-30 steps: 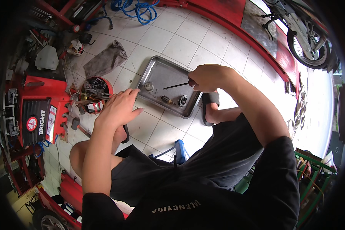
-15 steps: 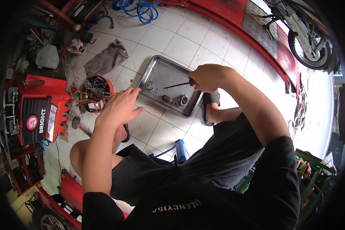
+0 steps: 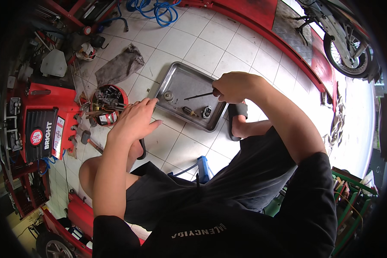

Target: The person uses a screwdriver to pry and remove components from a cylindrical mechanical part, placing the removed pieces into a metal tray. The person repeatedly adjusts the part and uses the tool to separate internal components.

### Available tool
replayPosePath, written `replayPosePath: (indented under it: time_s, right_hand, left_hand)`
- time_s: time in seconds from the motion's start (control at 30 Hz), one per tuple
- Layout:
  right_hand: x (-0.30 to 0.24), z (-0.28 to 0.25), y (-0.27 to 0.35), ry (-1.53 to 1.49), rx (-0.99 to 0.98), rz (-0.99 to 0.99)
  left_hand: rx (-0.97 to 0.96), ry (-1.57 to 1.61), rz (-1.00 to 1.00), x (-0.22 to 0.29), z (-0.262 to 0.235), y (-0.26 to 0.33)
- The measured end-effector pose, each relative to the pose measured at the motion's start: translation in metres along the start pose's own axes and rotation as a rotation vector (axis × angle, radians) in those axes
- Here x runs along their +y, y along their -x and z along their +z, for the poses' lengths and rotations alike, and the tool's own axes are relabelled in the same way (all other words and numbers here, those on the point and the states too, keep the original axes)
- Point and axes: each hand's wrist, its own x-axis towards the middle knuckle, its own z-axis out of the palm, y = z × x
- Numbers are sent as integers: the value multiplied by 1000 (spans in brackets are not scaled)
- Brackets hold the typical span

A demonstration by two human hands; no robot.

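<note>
My right hand (image 3: 236, 85) is closed around a dark-handled screwdriver (image 3: 198, 96), whose thin shaft points left across a grey metal tray (image 3: 188, 79) on the floor. Inside the tray, a round silvery part (image 3: 168, 96) sits at the left, with tiny pieces beside it. Nearer to me are a dark, motor-armature-like cylinder (image 3: 188, 111) with a thin end and a round black-and-silver part (image 3: 207, 112). My left hand (image 3: 136, 118) is held by the tray's left corner, fingers stretched out and empty. I cannot tell whether it touches the rim.
A grimy cloth (image 3: 120, 66) lies beyond my left hand. Left of that hand stand a red tub of metal parts (image 3: 109, 96), a mallet (image 3: 86, 137) and a red machine (image 3: 45, 124). A red lift platform (image 3: 253, 19), a motorcycle wheel (image 3: 347, 56) and a blue hose (image 3: 157, 13) lie farther off.
</note>
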Motion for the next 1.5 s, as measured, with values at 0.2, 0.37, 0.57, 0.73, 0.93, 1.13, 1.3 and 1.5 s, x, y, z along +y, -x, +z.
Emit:
replayPosePath:
  time_s: [0.2,0.37,0.57,0.73,0.93,1.13,1.3,1.5]
  right_hand:
    - [1,0,-1,10,3,-2]
    - [-5,-2,1,24,-14,23]
    - [-1,2,-4,43,-6,4]
    - [-6,-3,0,70,-34,-3]
    - [-6,-4,-1,41,-47,19]
    - [-3,-2,-2,39,-27,-4]
    - [-4,-3,0,26,-29,-1]
    - [-2,1,-4,33,-16,-15]
  left_hand:
    - [18,-9,11,-2,1,0]
    - [2,-8,-3,-2,0,1]
    - [18,-18,10,-1,2,1]
    - [160,-24,58,-2,9,-2]
    - [718,-318,190,18,-16,-8]
    - [796,-343,133,15,-18,-8]
    - [777,-348,132,16,-15,-8]
    - [776,-329,148,18,-13,-9]
